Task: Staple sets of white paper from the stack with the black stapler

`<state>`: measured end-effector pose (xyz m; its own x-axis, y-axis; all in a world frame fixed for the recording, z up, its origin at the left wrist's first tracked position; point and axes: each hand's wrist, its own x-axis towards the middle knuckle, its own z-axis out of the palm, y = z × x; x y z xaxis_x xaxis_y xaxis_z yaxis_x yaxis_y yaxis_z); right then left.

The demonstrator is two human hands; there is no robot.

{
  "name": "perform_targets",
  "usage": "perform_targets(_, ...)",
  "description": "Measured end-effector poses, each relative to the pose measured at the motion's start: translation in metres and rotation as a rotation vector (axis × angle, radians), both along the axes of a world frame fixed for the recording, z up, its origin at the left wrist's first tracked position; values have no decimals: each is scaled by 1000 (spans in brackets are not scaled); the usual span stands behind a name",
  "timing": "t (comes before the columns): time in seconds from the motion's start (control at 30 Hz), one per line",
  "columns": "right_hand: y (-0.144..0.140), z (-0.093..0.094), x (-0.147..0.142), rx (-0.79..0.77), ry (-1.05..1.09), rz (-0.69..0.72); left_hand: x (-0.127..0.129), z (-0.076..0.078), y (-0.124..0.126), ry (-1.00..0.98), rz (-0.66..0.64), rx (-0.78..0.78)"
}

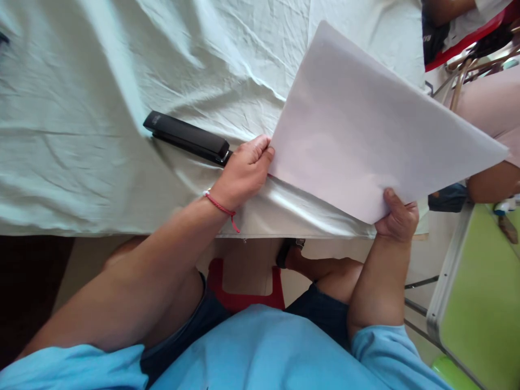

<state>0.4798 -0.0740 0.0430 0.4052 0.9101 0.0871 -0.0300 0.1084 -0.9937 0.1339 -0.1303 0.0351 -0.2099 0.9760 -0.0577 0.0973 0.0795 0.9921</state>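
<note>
A pale cloth (81, 135) covers the worktop, bearing one stapler (187, 138). Left hand (244, 172) and right hand (398, 216) each pinch one paper (365, 135).

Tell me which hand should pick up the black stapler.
Left, probably. The left hand lies right beside the long black stapler on the pale green cloth; the right hand grips the white paper sheets.

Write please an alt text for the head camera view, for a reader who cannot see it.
A seated person holds white paper over a table, the left hand at its left corner and the right hand at its lower edge. A black stapler lies on the pale cloth beside the left hand.
</note>
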Motion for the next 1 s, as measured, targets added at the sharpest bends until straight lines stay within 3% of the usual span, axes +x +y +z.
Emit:
perform_targets(0.17, 2, -2, 3, -31, -47, 78, 0, 4, -3, 7, -73, 67)
perform_targets(0.3, 1, -3, 1, -45, -50, 75, -1, 4, -2, 120, -30, 52)
perform_targets(0.53, 4, -6, 0, -149, -76, 157, 0, 14, -5, 113, -7, -210)
perform_targets(0.77, 12, -4, -2, -259, -123, 196, -5, 40, -37, 236, -75, -194)
perform_targets(1.0, 7, 4, -26, -260, -117, 205, -33, 43, -60, 221, 0, -185)
